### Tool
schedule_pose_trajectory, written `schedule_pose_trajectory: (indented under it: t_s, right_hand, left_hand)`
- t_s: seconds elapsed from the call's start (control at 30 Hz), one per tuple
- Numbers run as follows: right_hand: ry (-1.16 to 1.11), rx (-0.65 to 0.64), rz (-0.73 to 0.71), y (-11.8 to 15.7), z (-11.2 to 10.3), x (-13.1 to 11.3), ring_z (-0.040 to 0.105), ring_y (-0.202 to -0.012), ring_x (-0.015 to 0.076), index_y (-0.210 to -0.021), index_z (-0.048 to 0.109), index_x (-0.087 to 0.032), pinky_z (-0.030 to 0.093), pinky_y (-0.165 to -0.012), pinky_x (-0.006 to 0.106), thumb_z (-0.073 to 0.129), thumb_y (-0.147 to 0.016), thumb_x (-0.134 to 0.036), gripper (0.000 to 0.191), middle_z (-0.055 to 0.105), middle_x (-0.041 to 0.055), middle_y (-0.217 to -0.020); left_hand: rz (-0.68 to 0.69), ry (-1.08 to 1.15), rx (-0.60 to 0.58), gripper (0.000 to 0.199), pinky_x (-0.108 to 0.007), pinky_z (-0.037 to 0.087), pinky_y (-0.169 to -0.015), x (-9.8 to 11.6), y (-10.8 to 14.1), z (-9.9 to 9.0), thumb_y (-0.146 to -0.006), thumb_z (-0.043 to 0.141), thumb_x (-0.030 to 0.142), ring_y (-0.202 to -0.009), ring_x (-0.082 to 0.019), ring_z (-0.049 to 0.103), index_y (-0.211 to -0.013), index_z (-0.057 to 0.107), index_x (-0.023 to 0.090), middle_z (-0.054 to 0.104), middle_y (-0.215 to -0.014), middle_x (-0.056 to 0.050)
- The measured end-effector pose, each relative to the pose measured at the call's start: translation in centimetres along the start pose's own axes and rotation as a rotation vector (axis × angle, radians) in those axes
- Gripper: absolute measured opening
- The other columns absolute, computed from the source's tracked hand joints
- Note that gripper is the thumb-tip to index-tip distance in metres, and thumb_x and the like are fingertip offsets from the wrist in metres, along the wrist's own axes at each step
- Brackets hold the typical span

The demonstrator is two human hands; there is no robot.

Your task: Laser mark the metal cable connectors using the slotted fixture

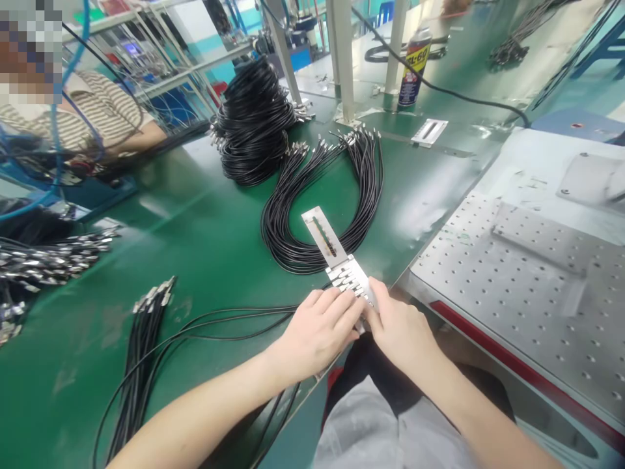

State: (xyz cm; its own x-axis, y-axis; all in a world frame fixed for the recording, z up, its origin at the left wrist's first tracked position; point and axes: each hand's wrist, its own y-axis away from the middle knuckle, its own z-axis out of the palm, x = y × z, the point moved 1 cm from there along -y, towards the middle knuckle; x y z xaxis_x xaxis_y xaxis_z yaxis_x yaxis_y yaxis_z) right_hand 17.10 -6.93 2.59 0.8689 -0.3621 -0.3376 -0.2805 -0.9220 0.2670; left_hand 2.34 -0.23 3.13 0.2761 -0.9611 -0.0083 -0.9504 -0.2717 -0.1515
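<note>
Metal fixture [361,276] sits at the near edge of the green tabletop [209,254], silver cable ends side by side across it, seemingly so they stay aligned. The left hand [317,329] curls loosely over its near part, apparently pressing; whether it pinches a cable I cannot tell. The right hand [404,332] closes thumb and forefinger around its right side, probably steadying it. Black cables [244,310] trail left of the fixture, likely leaving its top accessible; beyond it lies a looped bundle [274,228], connectors pointing away.
</note>
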Motion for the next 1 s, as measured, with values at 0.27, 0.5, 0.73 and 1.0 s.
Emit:
schedule_pose_trajectory:
  t_s: [0.27,0.5,0.73,1.0]
  right_hand:
    - [-0.095,-0.051,-0.040,-0.1,-0.7,1.4,0.064,-0.070,0.0247,-0.125,0.040,-0.026,0.036,-0.057,0.029,0.028,-0.092,-0.034,0.036,0.068,0.0057,-0.080]
    - [0.089,0.142,-0.241,-4.2,-5.1,2.4,0.062,-0.080,0.0238,-0.113,0.055,-0.020,0.043,-0.067,0.033,0.032,-0.089,-0.027,0.034,0.067,0.0081,-0.087]
    - [-0.014,0.285,-0.562,-10.7,-6.9,-2.1,0.051,-0.105,0.0216,-0.121,0.049,-0.013,0.042,-0.085,0.032,0.037,-0.081,-0.011,0.042,0.053,0.0114,-0.118]
    - [-0.016,0.346,-0.682,-14.6,-6.8,-6.0,0.035,-0.120,0.0256,-0.134,0.031,-0.014,0.039,-0.090,0.043,0.042,-0.072,-0.006,0.063,0.035,0.0118,-0.139]
  left_hand:
    - [0.043,0.051,-0.070,0.064,-0.043,0.032,-0.091,-0.3,0.5,0.8,-0.087,0.031,0.058,-0.114,-0.027,0.043,-0.129,0.042,0.012,0.051,-0.127,-0.014]
    - [0.004,0.115,-0.085,0.059,-0.041,0.037,-0.095,-0.3,-0.6,-0.7,-0.083,0.038,0.060,-0.120,-0.027,0.040,-0.119,0.051,0.015,0.048,-0.129,-0.012]
    - [-0.074,0.157,0.023,0.062,-0.044,0.036,-0.098,0.2,-0.4,0.3,-0.083,0.039,0.058,-0.121,-0.027,0.042,-0.123,0.047,0.012,0.048,-0.128,-0.017]
    - [-0.122,0.130,-0.054,0.067,-0.045,0.028,-0.103,0.7,-0.5,-0.4,-0.081,0.039,0.063,-0.125,-0.027,0.037,-0.128,0.045,0.016,0.046,-0.132,-0.013]
